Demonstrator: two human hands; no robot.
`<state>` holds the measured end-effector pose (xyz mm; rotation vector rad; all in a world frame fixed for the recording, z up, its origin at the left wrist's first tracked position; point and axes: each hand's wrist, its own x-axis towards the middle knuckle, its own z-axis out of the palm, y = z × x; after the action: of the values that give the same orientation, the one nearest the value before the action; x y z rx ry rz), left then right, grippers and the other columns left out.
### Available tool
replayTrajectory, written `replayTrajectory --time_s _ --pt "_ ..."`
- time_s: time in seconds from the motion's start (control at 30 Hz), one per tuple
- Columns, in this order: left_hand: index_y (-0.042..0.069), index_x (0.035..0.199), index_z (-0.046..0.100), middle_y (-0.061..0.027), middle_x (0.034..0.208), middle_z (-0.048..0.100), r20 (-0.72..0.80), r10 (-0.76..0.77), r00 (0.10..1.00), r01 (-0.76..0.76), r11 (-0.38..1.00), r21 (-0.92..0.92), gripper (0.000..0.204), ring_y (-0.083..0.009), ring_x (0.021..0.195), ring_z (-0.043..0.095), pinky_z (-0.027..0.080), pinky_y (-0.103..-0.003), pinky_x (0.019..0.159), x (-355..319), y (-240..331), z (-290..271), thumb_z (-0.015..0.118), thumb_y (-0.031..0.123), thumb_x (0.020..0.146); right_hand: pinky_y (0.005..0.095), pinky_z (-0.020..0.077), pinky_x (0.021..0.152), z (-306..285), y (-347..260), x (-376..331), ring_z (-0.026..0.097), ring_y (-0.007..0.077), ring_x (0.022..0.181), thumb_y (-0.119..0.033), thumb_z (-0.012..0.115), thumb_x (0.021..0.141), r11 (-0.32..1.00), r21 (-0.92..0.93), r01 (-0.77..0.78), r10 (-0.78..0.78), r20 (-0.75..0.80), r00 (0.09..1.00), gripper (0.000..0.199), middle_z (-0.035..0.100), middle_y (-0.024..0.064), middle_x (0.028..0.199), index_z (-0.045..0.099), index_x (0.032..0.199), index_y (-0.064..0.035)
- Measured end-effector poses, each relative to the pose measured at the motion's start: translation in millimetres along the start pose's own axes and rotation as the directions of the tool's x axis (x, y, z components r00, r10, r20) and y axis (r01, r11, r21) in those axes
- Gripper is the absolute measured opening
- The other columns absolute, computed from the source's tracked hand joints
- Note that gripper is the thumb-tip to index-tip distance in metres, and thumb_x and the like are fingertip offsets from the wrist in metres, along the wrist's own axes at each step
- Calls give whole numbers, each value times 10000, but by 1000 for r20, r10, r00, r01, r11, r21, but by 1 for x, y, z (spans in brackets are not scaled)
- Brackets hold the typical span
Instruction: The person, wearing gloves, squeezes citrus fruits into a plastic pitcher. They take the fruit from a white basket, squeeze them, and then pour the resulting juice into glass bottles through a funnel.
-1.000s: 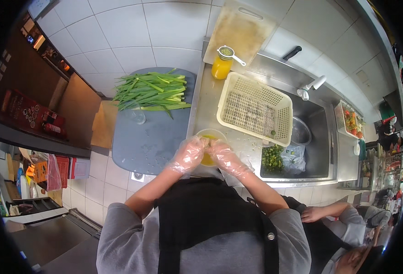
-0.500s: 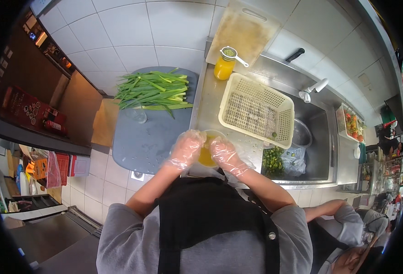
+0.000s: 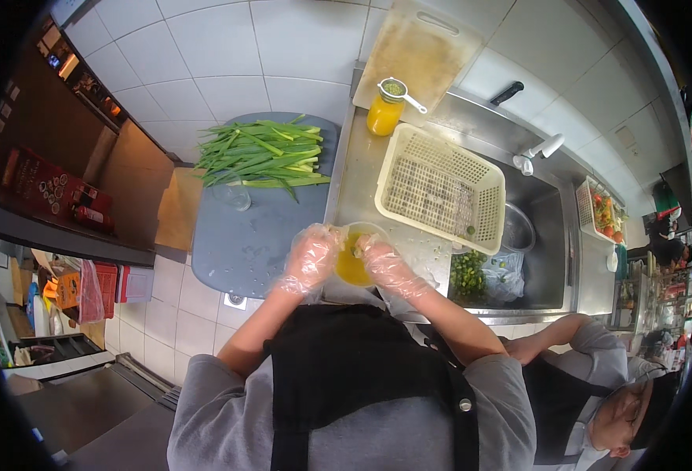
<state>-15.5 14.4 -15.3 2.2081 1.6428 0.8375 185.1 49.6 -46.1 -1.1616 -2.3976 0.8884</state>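
Both my hands wear clear, loose plastic gloves. Between them stands a round container (image 3: pixel 354 269) with yellow liquid inside. My left hand (image 3: pixel 315 253) is over its left rim with the fingers curled together. Across from it, my right hand (image 3: pixel 379 257) is closed at the right rim, its fingertips over the liquid. Whatever the fingers pinch is too small and covered to make out. To the right lies a cream perforated basket (image 3: pixel 440 184) with one small green fruit (image 3: pixel 471 231) in it. Small green pieces (image 3: pixel 468 276) are heaped by the sink's near left corner.
A jar of orange-yellow liquid (image 3: pixel 384 116) with a white-handled strainer (image 3: pixel 393 88) on top stands behind the basket. Long green leaves (image 3: pixel 264 153) and a clear glass (image 3: pixel 240 198) lie on the grey board (image 3: pixel 236 243). A co-worker (image 3: pixel 573 392) stands close at my right.
My left hand has shifted slightly left, so the hands are farther apart and more yellow liquid shows. The co-worker at right has come further into view.
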Motion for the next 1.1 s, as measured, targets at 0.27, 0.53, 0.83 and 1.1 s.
replayTrajectory --time_s 0.27,0.53,0.83,1.1 --pt "47 883 660 -148 879 670 4 10 1000 -10 997 75 102 -359 820 636 524 -456 711 4 10 1 569 85 857 468 497 798 -7 -8 -11 629 378 894 -74 480 912 996 -85 39 -50 -138 989 149 645 200 913 599 995 -38" --pt "46 952 687 -165 925 678 42 17 999 -20 997 78 178 -366 855 639 523 -473 740 -2 6 -7 587 99 815 398 523 862 -158 17 -89 660 320 942 -34 514 865 782 -341 -522 315 -507 802 238 671 161 1004 672 1041 -54" --pt "50 991 676 -157 929 665 75 69 995 -75 993 90 201 -357 860 628 523 -461 758 7 13 -5 585 106 820 466 526 895 -182 206 -79 658 361 1049 -221 564 902 580 -452 -678 580 -356 733 251 684 189 1121 712 1023 -58" --pt "96 1014 710 -139 987 659 82 -41 996 36 997 66 270 -372 910 604 507 -464 804 -10 7 -14 597 76 769 469 523 963 -152 192 -15 631 309 1179 -221 565 918 403 -670 -623 756 -139 639 313 662 134 1257 687 1160 -66"
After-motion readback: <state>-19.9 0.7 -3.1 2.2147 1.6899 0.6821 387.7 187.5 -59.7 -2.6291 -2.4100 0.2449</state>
